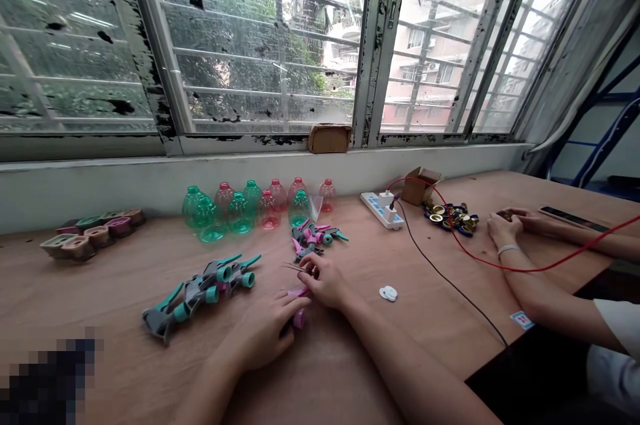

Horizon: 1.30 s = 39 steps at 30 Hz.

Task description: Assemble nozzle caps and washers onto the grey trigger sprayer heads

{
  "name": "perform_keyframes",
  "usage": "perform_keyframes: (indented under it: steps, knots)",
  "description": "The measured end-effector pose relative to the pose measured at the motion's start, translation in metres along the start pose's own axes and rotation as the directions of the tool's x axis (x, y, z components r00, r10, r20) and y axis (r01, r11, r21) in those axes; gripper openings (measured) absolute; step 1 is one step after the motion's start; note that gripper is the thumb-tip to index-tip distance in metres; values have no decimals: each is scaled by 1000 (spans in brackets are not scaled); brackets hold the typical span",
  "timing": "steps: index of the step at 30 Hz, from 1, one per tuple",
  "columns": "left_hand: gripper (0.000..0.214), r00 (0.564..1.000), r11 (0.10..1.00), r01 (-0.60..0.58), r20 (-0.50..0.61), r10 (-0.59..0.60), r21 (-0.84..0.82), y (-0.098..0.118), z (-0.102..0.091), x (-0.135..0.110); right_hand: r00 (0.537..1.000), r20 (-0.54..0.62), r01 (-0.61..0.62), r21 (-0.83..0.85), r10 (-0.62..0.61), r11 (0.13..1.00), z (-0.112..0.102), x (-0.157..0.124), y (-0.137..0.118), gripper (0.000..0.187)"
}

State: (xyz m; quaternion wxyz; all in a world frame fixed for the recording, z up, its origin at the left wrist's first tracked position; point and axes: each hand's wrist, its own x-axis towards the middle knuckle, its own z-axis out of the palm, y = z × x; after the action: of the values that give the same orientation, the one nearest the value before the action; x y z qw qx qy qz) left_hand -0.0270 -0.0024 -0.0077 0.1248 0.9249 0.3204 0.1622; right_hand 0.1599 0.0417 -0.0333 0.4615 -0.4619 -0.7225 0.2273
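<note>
Head view looks forward and down over a wooden worktop below a window with peeling black paint. The person's left hand has its grip closed around a pink plastic part, and this part sticks out under the fingers. The right hand is just beside it, and its grip is closed on thin metal tweezers, with the tips pointing to the left. Both hands are near the middle of the worktop.

Behind them lies a small heap of spray trigger heads in grey, teal and pink, and to the left lies a bigger group of the same heads. Further back, clear green and pink plastic bottles stand upright along the wall, and small coloured containers sit at the far left. To the right are a white power strip, a cardboard box and a heap of gold-coloured caps. A co-worker's hands are near this heap, close to a red cable and a phone.
</note>
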Motion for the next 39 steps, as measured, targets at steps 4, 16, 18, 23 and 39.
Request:
perform_keyframes:
  steps: [4, 16, 18, 23, 39]
  knots:
    - [60, 999, 999, 13, -49, -15, -47, 8, 4, 1, 1000, 6, -6, -17, 7, 1000, 1, 0, 2, 14]
    - [21, 926, 937, 226, -241, -291, -265, 3, 3, 4, 988, -155, 9, 87, 5, 996, -4, 2, 8, 21]
    - [24, 931, 923, 238, -200, -305, -301, 2, 3, 4, 991, -135, 14, 77, -3, 997, -4, 1, 9, 22]
    - [45, 957, 923, 203, -132, -258, -328, 5, 4, 2, 996, -78, 35, 51, -31, 998, -2, -1, 7, 22]
    - [43, 874, 917, 353, -284, -393, -184, -13, 4, 0, 958, 217, 206, -58, -189, 977, -20, -9, -3, 23]
